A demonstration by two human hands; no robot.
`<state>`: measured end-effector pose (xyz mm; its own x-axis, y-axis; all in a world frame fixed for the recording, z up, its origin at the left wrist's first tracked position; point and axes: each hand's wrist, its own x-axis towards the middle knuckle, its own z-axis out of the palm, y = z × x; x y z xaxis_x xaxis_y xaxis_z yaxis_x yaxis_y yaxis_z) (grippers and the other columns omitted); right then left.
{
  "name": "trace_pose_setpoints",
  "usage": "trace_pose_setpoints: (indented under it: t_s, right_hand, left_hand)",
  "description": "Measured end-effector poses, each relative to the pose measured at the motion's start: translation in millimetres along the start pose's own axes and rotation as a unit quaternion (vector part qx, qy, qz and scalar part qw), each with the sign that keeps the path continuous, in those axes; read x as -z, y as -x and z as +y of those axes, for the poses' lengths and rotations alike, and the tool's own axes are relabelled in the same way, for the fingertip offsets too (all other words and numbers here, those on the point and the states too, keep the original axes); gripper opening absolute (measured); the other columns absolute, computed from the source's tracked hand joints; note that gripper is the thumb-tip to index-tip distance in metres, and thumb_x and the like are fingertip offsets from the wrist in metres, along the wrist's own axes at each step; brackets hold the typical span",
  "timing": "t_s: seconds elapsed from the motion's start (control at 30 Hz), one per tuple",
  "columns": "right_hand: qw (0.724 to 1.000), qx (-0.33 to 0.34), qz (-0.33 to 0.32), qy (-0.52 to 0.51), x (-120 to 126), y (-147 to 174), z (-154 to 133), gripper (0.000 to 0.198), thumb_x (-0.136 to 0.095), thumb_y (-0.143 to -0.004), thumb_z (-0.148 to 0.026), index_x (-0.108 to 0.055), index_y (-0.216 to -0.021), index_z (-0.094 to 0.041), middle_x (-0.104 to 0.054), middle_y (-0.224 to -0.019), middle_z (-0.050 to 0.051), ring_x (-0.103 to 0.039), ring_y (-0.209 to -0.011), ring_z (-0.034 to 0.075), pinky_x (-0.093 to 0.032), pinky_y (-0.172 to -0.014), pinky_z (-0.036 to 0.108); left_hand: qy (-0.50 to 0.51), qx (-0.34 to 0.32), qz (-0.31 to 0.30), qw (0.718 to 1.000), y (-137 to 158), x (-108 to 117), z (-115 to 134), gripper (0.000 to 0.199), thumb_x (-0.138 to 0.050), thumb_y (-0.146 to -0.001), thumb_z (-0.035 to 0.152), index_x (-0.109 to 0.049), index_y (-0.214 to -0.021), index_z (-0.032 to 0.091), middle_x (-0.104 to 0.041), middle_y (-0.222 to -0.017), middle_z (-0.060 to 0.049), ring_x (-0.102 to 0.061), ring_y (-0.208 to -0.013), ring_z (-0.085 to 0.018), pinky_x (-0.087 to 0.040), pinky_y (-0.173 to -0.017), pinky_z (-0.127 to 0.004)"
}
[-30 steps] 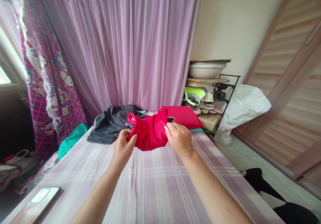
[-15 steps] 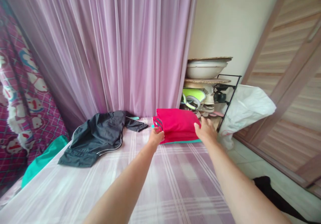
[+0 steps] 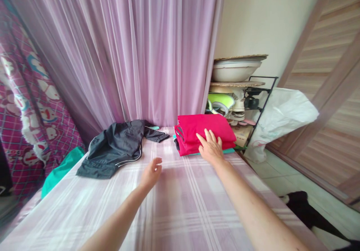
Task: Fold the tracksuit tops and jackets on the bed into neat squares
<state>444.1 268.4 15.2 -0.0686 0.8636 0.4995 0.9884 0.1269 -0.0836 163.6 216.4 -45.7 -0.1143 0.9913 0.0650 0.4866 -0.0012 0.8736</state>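
Note:
A folded stack of red clothes [image 3: 194, 125] lies at the far edge of the bed, with a strip of teal cloth showing underneath. My right hand [image 3: 210, 146] rests on the front of the stack, its fingers spread. Over the checked sheet, left of the stack and apart from it, is my left hand [image 3: 153, 171]. Its fingers curl loosely and hold nothing that I can see. A dark garment with white piping [image 3: 118, 148] lies unfolded and rumpled to the left.
Teal cloth [image 3: 63, 168] hangs at the bed's left edge beside a patterned purple cloth [image 3: 45, 120]. A purple curtain [image 3: 157, 48] runs behind the bed. To the right are a black rack [image 3: 263, 105] with bowls and shoes, and a white plastic bag [image 3: 287, 112].
My left hand has let go of the red stack's left side and drawn back to the left. My right hand has moved from its right edge onto its front.

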Motion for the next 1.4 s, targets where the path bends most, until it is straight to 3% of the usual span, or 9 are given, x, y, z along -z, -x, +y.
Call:
trace_pose_setpoints:
  t_s: [0.17, 0.4, 0.57, 0.67, 0.83, 0.97, 1.23, 1.33, 1.4]
  right_hand:
    - [0.997, 0.009, 0.063, -0.033, -17, 42, -32, 0.047, -0.050, -0.088, -0.022, -0.059, -0.135, -0.023, -0.042, -0.151, 0.017, -0.036, -0.140, 0.032, -0.036, -0.106, 0.055]
    - [0.993, 0.076, 0.021, -0.087, -50, 144, -65, 0.041, -0.049, -0.083, -0.014, -0.071, -0.116, -0.022, -0.053, -0.142, 0.013, -0.047, -0.132, 0.030, -0.042, -0.105, 0.049]
    - [0.991, 0.075, 0.017, -0.107, -55, 164, -56, 0.034, -0.050, -0.083, -0.016, -0.075, -0.105, -0.021, -0.060, -0.133, 0.012, -0.054, -0.124, 0.029, -0.047, -0.102, 0.045]
    - [0.990, 0.069, 0.015, -0.123, -56, 162, -54, 0.032, -0.050, -0.084, -0.017, -0.076, -0.102, -0.020, -0.064, -0.128, 0.014, -0.058, -0.119, 0.030, -0.048, -0.101, 0.045]
    - [0.980, 0.065, 0.035, -0.184, -58, 159, -55, 0.032, -0.046, -0.084, -0.016, -0.077, -0.093, -0.021, -0.072, -0.114, 0.012, -0.065, -0.109, 0.026, -0.051, -0.097, 0.042]
    - [0.965, 0.054, 0.050, -0.253, -57, 156, -53, 0.037, -0.041, -0.084, -0.020, -0.076, -0.095, -0.020, -0.075, -0.104, 0.010, -0.069, -0.100, 0.022, -0.053, -0.093, 0.037]
    - [0.919, -0.156, -0.003, -0.361, -37, 171, -50, 0.055, -0.037, -0.085, -0.051, -0.075, -0.103, -0.017, -0.075, -0.106, 0.014, -0.070, -0.100, 0.028, -0.056, -0.088, 0.041]
    - [0.911, -0.172, -0.022, -0.375, -27, 186, -51, 0.058, -0.036, -0.085, -0.056, -0.075, -0.103, -0.017, -0.075, -0.106, 0.013, -0.070, -0.102, 0.028, -0.055, -0.090, 0.040]
    - [0.917, -0.148, -0.034, -0.369, -21, 196, -52, 0.056, -0.037, -0.087, -0.055, -0.075, -0.103, -0.018, -0.075, -0.106, 0.013, -0.070, -0.103, 0.028, -0.056, -0.089, 0.039]
  left_hand:
    - [-0.242, -0.054, 0.025, 0.969, 15, 53, -50, 0.028, -0.046, -0.087, 0.016, -0.062, -0.110, 0.022, -0.072, -0.114, -0.006, -0.067, -0.103, -0.018, -0.049, -0.096, -0.032]
    - [-0.467, -0.032, 0.167, 0.868, 19, 133, -62, 0.042, -0.048, -0.090, 0.030, -0.058, -0.128, 0.015, -0.061, -0.133, -0.015, -0.058, -0.118, -0.030, -0.045, -0.098, -0.041]
    - [-0.525, 0.048, 0.087, 0.845, 20, 168, -69, 0.044, -0.046, -0.093, 0.041, -0.058, -0.128, 0.017, -0.062, -0.131, -0.015, -0.059, -0.118, -0.031, -0.045, -0.096, -0.043]
    - [-0.545, 0.057, 0.038, 0.836, 17, 175, -63, 0.034, -0.042, -0.095, 0.034, -0.064, -0.114, 0.016, -0.068, -0.119, -0.015, -0.064, -0.111, -0.030, -0.047, -0.090, -0.041]
    - [-0.540, 0.048, 0.018, 0.840, 18, 164, -38, 0.030, -0.036, -0.095, 0.019, -0.065, -0.104, 0.015, -0.071, -0.107, -0.016, -0.068, -0.101, -0.027, -0.048, -0.082, -0.036]
    - [-0.523, -0.007, -0.004, 0.852, 46, 127, -4, 0.029, -0.036, -0.098, 0.028, -0.063, -0.107, 0.020, -0.071, -0.107, -0.009, -0.068, -0.099, -0.021, -0.047, -0.083, -0.030]
    - [-0.322, -0.097, -0.111, 0.935, 124, 27, 57, 0.027, -0.046, -0.093, 0.036, -0.071, -0.093, 0.026, -0.076, -0.099, -0.002, -0.069, -0.095, -0.020, -0.047, -0.080, -0.026]
    - [-0.273, -0.131, -0.107, 0.947, 131, 17, 58, 0.029, -0.045, -0.095, 0.037, -0.072, -0.093, 0.027, -0.076, -0.097, 0.000, -0.069, -0.094, -0.018, -0.047, -0.080, -0.024]
    - [-0.271, -0.149, -0.077, 0.948, 130, 26, 50, 0.030, -0.043, -0.096, 0.036, -0.072, -0.097, 0.026, -0.075, -0.099, -0.001, -0.068, -0.095, -0.017, -0.048, -0.083, -0.024]
